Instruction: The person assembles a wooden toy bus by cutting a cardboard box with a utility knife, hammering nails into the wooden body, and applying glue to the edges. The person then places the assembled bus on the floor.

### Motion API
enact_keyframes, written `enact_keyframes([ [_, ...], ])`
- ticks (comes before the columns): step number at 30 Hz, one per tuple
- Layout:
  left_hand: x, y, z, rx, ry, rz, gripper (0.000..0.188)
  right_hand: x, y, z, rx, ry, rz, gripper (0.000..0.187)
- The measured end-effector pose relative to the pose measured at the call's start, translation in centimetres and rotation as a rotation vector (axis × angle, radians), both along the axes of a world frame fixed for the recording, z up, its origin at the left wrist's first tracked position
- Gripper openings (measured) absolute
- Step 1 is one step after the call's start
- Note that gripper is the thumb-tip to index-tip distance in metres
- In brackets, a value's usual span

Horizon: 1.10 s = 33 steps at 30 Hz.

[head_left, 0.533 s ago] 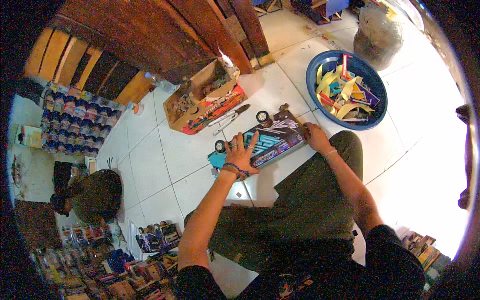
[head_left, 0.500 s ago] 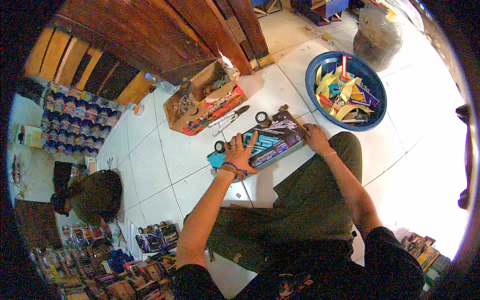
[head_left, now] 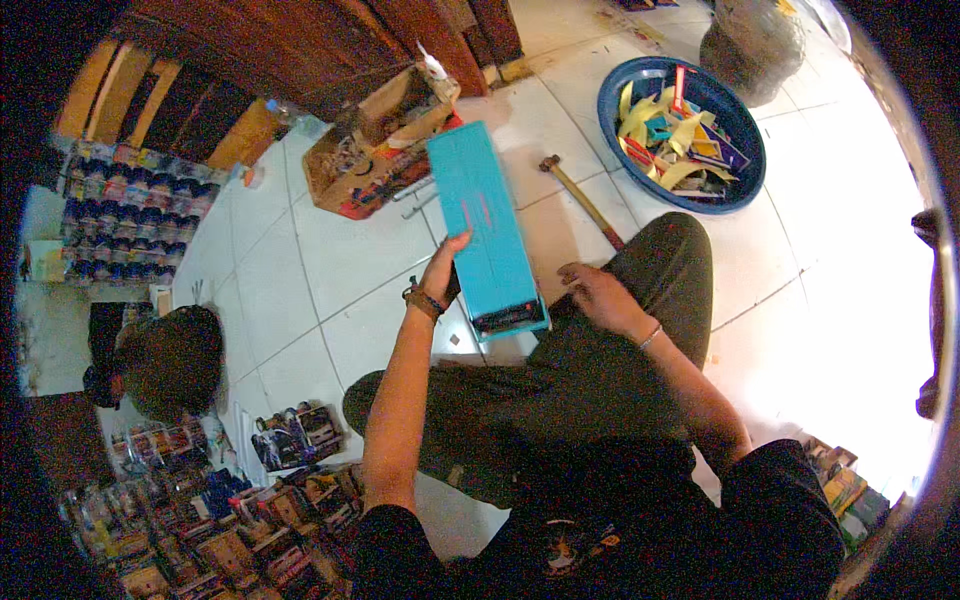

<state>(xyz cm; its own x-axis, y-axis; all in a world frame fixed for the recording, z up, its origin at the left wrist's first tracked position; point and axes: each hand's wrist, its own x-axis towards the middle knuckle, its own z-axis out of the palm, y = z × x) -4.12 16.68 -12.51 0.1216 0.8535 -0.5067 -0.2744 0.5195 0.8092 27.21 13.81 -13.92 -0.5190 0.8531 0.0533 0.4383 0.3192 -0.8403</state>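
A long turquoise box [head_left: 485, 230] is held lifted above the white tiled floor [head_left: 330, 260], gripped along its left edge by the left hand [head_left: 442, 275]. The right hand [head_left: 598, 295] is loosely curled and empty, near the box's lower end. A hammer [head_left: 580, 198] lies beyond, with a blue basin [head_left: 610, 110] of paper scraps and a cardboard box [head_left: 375, 150].
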Motion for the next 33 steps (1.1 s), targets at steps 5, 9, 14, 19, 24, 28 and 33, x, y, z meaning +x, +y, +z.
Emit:
enact_keyframes([
  [5, 2.9, 0.9, -0.7, 0.106, -0.076, 0.182, 0.067, 0.2, -1.6, 0.7, 0.099, -0.086, 0.064, 0.039],
  [9, 3.1, 0.6, 0.1, 0.127, 0.163, 0.28, 0.072, 0.6, -0.7, 1.8, 0.067, 0.004, 0.091, 0.043],
  [14, 2.3, -6.3, 0.4, 0.296, 0.423, 0.18, 0.054, 0.4, -0.2, 1.7, 0.061, -0.032, 0.066, 0.035],
  [19, 5.1, -13.2, 0.0, 0.416, 0.696, -0.01, 0.064, -0.1, -0.6, 1.1, 0.16, -0.043, 0.014, 0.022],
  [24, 5.7, -12.9, -0.2, 0.411, 1.151, -0.069, 0.039, -0.3, -1.2, 1.6, 0.181, -0.115, -0.007, 0.023],
  [28, 5.3, -12.5, -0.3, 0.603, 1.35, -0.068, 0.029, -0.4, -1.3, 1.9, 0.172, -0.116, 0.003, 0.022],
  [33, 5.1, -12.6, -0.1, 0.614, 1.375, -0.06, 0.03, -0.6, -1.4, 1.7, 0.209, -0.134, -0.038, 0.025],
])
